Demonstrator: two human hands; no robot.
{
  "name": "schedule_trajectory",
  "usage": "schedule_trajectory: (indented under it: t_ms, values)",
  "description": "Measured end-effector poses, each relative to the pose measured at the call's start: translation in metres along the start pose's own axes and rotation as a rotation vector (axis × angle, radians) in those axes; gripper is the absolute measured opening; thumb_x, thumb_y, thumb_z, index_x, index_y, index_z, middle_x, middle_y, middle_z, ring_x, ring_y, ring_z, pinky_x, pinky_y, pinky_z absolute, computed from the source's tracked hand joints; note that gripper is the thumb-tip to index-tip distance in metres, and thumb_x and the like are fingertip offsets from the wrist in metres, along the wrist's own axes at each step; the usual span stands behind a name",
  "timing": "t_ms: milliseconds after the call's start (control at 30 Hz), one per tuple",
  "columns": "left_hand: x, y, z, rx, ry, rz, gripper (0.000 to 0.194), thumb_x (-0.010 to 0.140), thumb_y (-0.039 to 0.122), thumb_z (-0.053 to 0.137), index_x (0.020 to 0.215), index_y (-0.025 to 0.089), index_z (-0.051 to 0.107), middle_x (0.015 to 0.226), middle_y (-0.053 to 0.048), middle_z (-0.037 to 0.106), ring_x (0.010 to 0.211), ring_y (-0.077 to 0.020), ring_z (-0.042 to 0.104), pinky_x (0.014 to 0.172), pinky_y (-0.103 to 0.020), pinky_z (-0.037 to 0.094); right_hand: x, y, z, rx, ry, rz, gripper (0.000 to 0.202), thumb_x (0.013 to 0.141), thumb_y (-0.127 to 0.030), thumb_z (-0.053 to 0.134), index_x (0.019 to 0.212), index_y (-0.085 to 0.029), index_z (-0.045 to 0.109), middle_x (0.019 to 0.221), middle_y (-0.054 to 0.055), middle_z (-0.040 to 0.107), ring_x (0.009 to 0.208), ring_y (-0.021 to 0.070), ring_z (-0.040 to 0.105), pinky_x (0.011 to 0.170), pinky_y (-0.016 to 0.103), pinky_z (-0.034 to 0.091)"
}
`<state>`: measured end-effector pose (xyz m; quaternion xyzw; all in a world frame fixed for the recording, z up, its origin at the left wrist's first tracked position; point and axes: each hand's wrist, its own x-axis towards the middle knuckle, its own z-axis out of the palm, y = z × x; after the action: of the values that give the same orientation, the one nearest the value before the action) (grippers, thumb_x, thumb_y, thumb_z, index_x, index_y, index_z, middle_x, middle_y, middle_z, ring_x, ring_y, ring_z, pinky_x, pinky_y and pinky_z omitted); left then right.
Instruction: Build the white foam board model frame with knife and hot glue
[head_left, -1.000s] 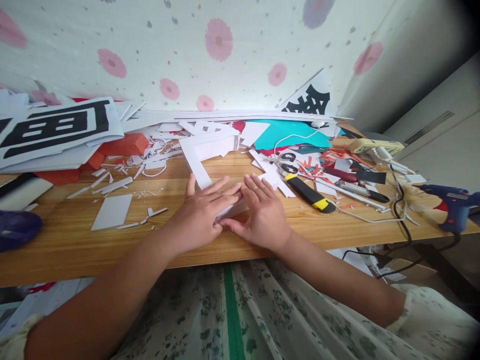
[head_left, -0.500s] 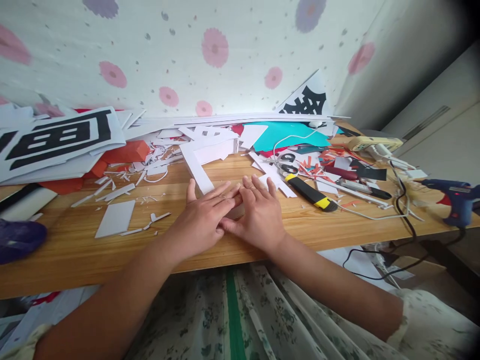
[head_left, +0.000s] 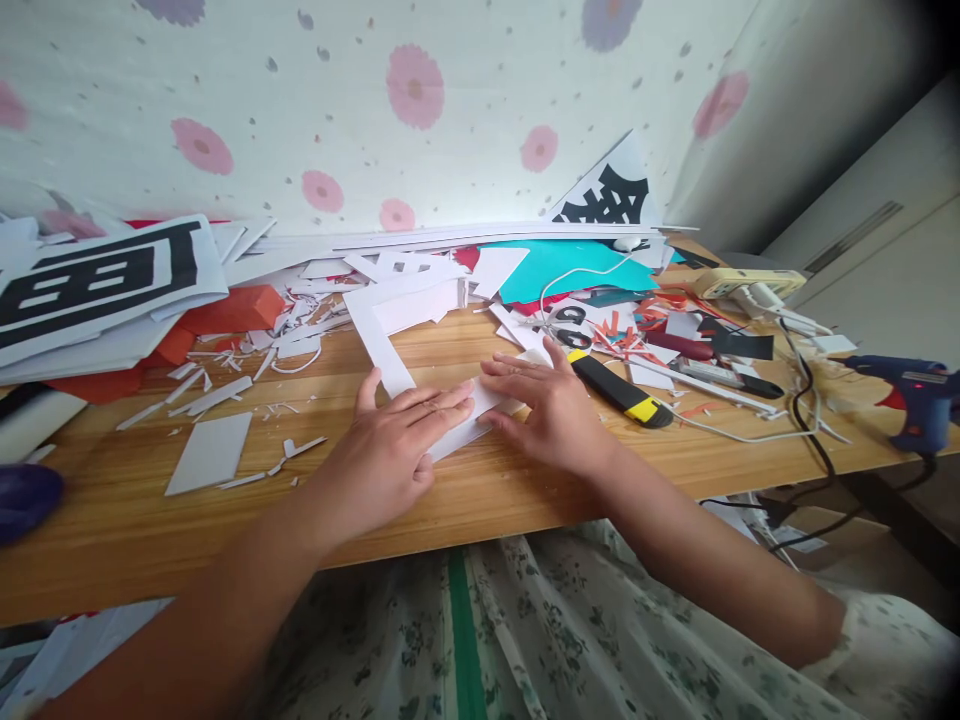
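Observation:
A white, angular cut-out piece [head_left: 381, 350], with the look of foam board or stiff card, lies on the wooden table in front of me. Its near strip [head_left: 457, 432] runs under both palms. My left hand [head_left: 401, 435] rests flat on the left part of that strip, fingers stretched to the right and thumb raised. Over the right part lies my right hand [head_left: 551, 405], fingers extended leftward and slightly apart. Between the fingertips a stretch of white surface shows. Neither hand is wrapped round anything, and the fingers hide part of the strip.
To the right lie a black-and-yellow utility knife [head_left: 619, 390], scissors [head_left: 574, 328] and coloured scraps. A blue glue gun [head_left: 919, 395] stands at the table's right edge. Sheets with black characters [head_left: 112, 285] and orange pieces [head_left: 240, 308] are at left, beside a white rectangle [head_left: 208, 453].
My hands, overlapping at the fingertips before, have moved apart, the right one rightward. More of the white strip shows between them. The view has shifted slightly.

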<state>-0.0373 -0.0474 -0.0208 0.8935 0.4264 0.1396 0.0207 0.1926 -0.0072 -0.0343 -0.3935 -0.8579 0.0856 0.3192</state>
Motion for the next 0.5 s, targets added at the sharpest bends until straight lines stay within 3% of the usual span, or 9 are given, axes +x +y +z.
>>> schedule_trajectory:
  t_ms: [200,333,400,500]
  values:
    - [0.0,-0.001,-0.002,0.013,-0.01,0.017,0.069,0.076,0.003,0.042,0.139,0.03,0.046,0.144,-0.001,0.054,0.124,-0.0248,0.056,0.119,-0.058,0.005,0.003,0.019,-0.014,0.052,-0.026,-0.008,0.03,0.081,-0.025,0.071,0.11,-0.022,0.066,0.122,0.008,0.07,0.12,0.0281,0.062,0.115,0.059,0.028]
    - [0.001,-0.004,-0.001,0.026,0.001,0.039,0.068,0.076,0.004,0.043,0.138,0.031,0.047,0.143,-0.001,0.055,0.123,-0.0244,0.057,0.119,-0.057,0.005,0.006,0.022,-0.018,0.156,-0.011,0.078,0.037,0.075,-0.021,0.074,0.11,-0.021,0.065,0.125,0.01,0.068,0.116,0.0269,0.064,0.098,0.042,0.052]
    - [0.001,-0.005,-0.001,0.031,0.006,0.045,0.068,0.075,0.004,0.043,0.137,0.031,0.047,0.142,-0.001,0.056,0.122,-0.0245,0.058,0.119,-0.056,0.005,0.008,0.023,-0.021,0.199,-0.027,0.134,0.038,0.072,-0.018,0.075,0.108,-0.021,0.065,0.123,0.008,0.069,0.109,0.0256,0.068,0.088,0.037,0.056]
    - [0.002,-0.006,-0.001,0.03,0.013,0.056,0.066,0.076,0.005,0.043,0.137,0.032,0.047,0.142,-0.001,0.056,0.121,-0.0246,0.059,0.12,-0.056,0.005,0.012,0.027,-0.025,0.232,-0.056,0.177,0.037,0.069,-0.014,0.076,0.104,-0.021,0.065,0.118,0.007,0.072,0.104,0.0246,0.07,0.086,0.036,0.057]
